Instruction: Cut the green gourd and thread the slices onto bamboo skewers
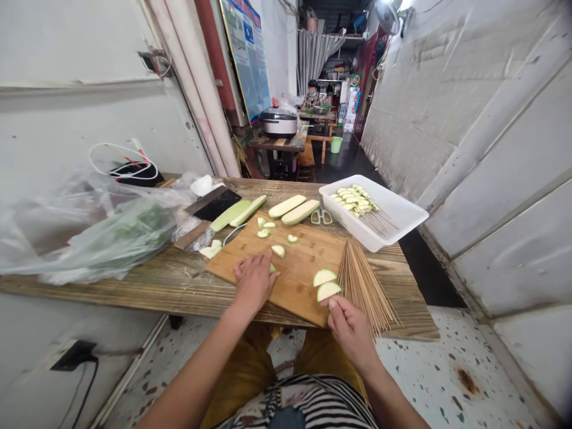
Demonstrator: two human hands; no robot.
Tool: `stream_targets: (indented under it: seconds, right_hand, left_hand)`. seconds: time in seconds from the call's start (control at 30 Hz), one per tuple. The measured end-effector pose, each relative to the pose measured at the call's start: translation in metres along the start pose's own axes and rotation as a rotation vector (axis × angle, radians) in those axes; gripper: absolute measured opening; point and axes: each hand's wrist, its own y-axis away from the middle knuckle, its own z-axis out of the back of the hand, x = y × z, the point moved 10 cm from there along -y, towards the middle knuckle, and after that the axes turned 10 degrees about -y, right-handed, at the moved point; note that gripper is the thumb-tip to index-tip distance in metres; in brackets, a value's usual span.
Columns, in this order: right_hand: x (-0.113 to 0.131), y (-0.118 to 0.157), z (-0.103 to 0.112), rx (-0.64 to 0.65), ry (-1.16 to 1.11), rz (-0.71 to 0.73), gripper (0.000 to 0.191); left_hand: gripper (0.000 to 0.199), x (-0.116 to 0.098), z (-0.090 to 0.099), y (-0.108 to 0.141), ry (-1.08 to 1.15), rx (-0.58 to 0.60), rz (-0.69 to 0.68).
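Note:
My left hand (254,283) rests on a wooden cutting board (304,256), fingers curled over a pale green squash slice (271,269). My right hand (351,328) pinches at the board's near corner, its thumb against the lower of two squash slices (328,291). Just right of that hand lies a fan of bamboo skewers (364,286). Further along the board are two long squash halves (286,206) and several small slices. A cleaver (214,202) lies at the board's far left corner.
A white plastic tray (370,208) holds skewered squash slices. Green-handled scissors (322,217) lie beside it. A plastic bag of greens (98,232) covers the table's left end. Walls close in on both sides. Far back, a seated person (313,95) works near a rice cooker (279,122).

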Motion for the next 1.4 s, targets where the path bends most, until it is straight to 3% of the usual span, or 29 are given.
stream_targets:
  seconds: [0.13, 0.43, 0.67, 0.8, 1.17, 1.4]
  right_hand:
    - [0.000, -0.001, 0.000, 0.008, -0.014, 0.004, 0.031]
    - [0.001, -0.002, -0.007, 0.031, -0.004, 0.029, 0.030]
    - [0.001, -0.001, -0.007, 0.034, 0.011, 0.032, 0.030]
    - [0.001, -0.002, -0.007, 0.028, 0.030, 0.039, 0.031]
    - [0.004, -0.003, -0.008, 0.031, 0.033, 0.044, 0.033]
    - [0.003, -0.005, -0.010, 0.041, 0.017, 0.034, 0.033]
  left_hand:
    - [0.037, 0.008, 0.002, 0.000, -0.016, -0.005, 0.049]
    - [0.027, -0.007, 0.001, -0.003, -0.030, 0.004, -0.105]
    - [0.050, 0.000, -0.002, -0.005, 0.142, -0.001, -0.108]
    - [0.048, 0.002, -0.007, -0.007, 0.254, 0.039, -0.120]
    - [0.047, 0.008, -0.015, -0.013, 0.235, 0.049, -0.080]
    - [0.040, -0.002, -0.009, -0.015, 0.234, -0.009, -0.215]
